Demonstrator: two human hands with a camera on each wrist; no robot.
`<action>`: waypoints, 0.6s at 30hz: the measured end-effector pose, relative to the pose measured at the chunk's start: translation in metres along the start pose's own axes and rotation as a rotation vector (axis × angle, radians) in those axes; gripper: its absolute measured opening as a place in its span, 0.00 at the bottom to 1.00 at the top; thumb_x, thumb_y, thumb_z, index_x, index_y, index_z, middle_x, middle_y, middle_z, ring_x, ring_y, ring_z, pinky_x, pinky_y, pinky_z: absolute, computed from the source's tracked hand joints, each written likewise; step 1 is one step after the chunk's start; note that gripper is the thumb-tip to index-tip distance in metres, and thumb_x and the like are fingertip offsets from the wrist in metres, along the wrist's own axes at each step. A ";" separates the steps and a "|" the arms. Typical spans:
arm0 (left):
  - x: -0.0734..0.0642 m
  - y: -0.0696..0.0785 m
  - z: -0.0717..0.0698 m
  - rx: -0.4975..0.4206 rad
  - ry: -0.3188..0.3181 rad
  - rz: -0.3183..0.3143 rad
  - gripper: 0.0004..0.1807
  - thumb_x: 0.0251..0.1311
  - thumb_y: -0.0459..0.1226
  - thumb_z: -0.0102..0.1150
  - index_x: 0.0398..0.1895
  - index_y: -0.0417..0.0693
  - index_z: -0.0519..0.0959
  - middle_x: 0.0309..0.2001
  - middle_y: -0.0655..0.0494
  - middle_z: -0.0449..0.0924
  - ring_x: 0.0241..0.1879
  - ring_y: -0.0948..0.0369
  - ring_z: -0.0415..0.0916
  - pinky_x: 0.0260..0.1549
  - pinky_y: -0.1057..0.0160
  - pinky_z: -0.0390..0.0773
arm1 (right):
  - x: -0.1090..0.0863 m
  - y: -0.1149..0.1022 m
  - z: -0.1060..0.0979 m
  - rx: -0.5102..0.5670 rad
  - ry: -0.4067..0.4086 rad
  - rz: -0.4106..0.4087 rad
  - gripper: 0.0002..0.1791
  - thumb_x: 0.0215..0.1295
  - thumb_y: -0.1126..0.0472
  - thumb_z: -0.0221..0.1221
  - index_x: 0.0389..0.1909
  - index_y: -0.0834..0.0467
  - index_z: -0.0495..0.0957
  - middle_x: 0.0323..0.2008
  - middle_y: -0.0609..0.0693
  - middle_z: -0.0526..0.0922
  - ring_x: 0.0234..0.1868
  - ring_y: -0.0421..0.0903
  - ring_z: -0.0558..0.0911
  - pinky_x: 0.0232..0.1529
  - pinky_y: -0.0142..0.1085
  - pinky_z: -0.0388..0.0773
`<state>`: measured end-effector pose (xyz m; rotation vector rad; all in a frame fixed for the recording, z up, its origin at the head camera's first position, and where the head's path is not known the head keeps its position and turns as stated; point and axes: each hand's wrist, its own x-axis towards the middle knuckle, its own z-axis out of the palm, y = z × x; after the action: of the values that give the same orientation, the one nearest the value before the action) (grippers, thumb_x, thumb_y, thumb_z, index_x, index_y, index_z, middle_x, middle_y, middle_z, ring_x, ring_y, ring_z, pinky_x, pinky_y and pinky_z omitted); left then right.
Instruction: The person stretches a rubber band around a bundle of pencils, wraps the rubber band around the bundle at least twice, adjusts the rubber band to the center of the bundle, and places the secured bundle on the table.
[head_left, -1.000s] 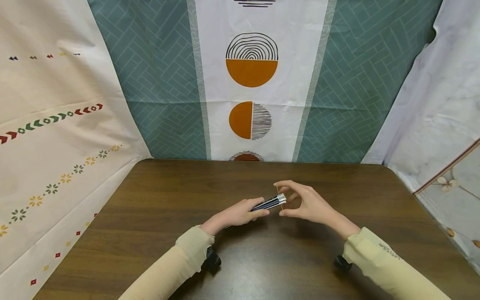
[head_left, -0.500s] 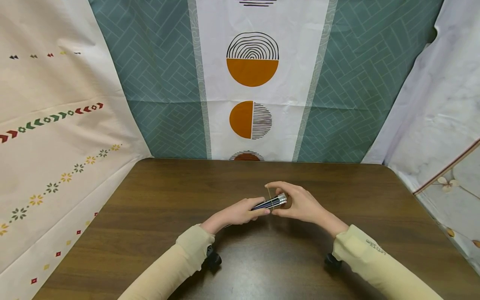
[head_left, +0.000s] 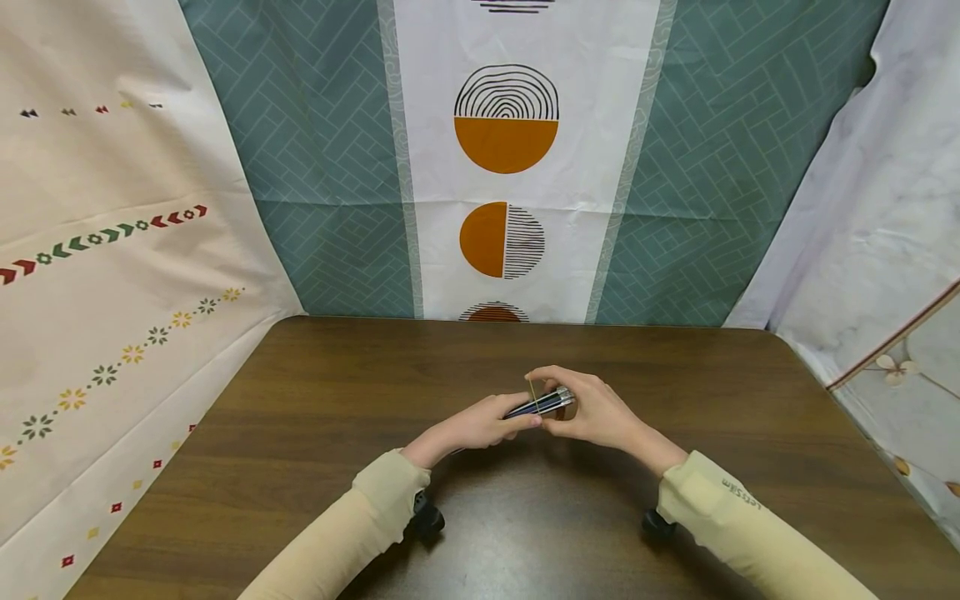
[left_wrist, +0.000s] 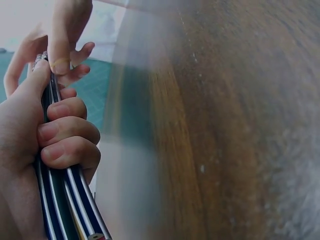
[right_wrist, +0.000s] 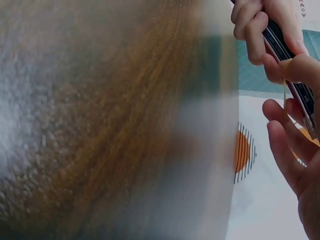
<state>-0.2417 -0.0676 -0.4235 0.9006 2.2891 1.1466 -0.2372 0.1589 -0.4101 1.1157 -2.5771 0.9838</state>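
Holding pencils: left hand curled round them, pale ends jutting past its fingers. Judged light, stiff — likely to slide apart unless squeezed mid-bundle. Right hand, fingers bent and spread, stretches a rubber band — probably springy — across them.

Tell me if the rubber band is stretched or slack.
Stretched: the rubber band runs in a straight, taut line from the right hand across the pencils.
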 end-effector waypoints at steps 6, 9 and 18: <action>-0.003 -0.001 0.000 -0.021 0.022 0.016 0.10 0.74 0.49 0.49 0.46 0.56 0.73 0.22 0.59 0.67 0.16 0.65 0.61 0.17 0.68 0.66 | 0.001 0.005 0.002 0.115 -0.004 0.004 0.29 0.53 0.68 0.69 0.58 0.53 0.73 0.41 0.47 0.86 0.34 0.36 0.83 0.29 0.33 0.83; -0.004 0.000 0.001 -0.040 0.050 0.036 0.09 0.73 0.49 0.49 0.42 0.55 0.72 0.22 0.59 0.67 0.17 0.65 0.62 0.17 0.68 0.66 | 0.001 0.008 0.001 0.189 -0.003 0.041 0.26 0.54 0.69 0.68 0.54 0.52 0.75 0.40 0.50 0.86 0.30 0.38 0.84 0.27 0.34 0.82; -0.002 0.010 -0.003 -0.031 0.156 0.139 0.10 0.73 0.46 0.50 0.43 0.51 0.72 0.23 0.57 0.67 0.20 0.66 0.63 0.21 0.68 0.66 | -0.001 0.023 0.001 0.522 -0.099 0.213 0.11 0.70 0.66 0.57 0.49 0.67 0.79 0.37 0.65 0.87 0.30 0.48 0.88 0.26 0.42 0.84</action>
<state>-0.2384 -0.0663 -0.4130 1.0045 2.3547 1.3515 -0.2522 0.1709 -0.4227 1.0196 -2.6293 1.7682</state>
